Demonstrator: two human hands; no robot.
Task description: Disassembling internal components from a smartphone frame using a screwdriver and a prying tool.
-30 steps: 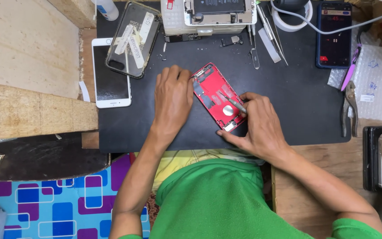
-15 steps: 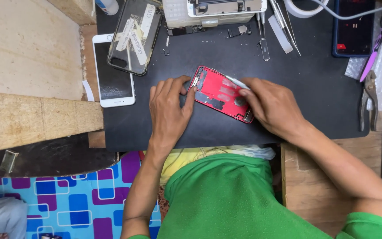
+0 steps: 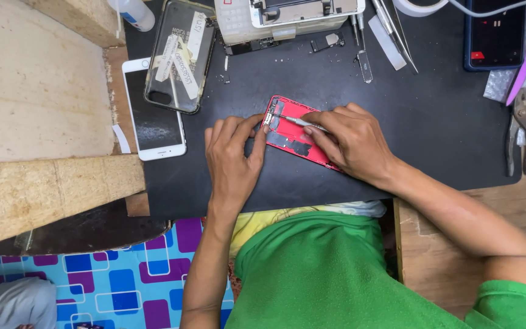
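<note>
The red phone housing (image 3: 293, 131) lies open-side up on the black work mat (image 3: 433, 134), now turned nearly level compared with a second ago, when it sat steeply angled. The left hand (image 3: 232, 161) has shifted to the housing's left edge, fingers pressed flat against it, bracing, gripping nothing. The right hand (image 3: 351, 140) pinches a thin metal tool (image 3: 299, 122), its tip now at the housing's upper-left corner. Work has moved to that corner. A white phone (image 3: 153, 122) rests well apart, left.
</note>
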